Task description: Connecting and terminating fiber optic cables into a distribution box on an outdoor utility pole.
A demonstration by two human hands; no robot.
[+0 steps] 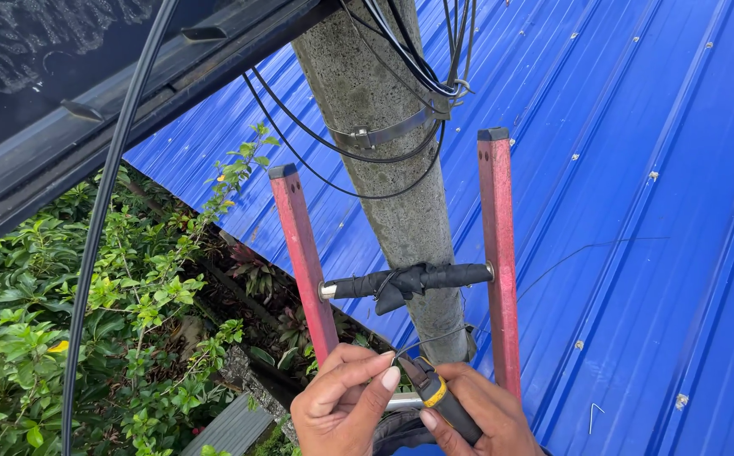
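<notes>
At the bottom centre my left hand (342, 405) pinches a thin grey wire (434, 340) that arcs up toward the concrete pole (392, 169). My right hand (481, 418) grips a tool with a black and yellow handle (439, 397), its tip meeting the wire between my fingers. Both hands sit just above a metal rung, between the two red ladder rails (304, 253). The upper rung (409, 280) is wrapped in black tape.
Black cables (333, 143) loop around the pole under a metal band clamp (384, 133). A thick black cable (97, 236) hangs down at left. Blue corrugated roofing (637, 211) fills the right side; green bushes (63, 338) lie far below at left.
</notes>
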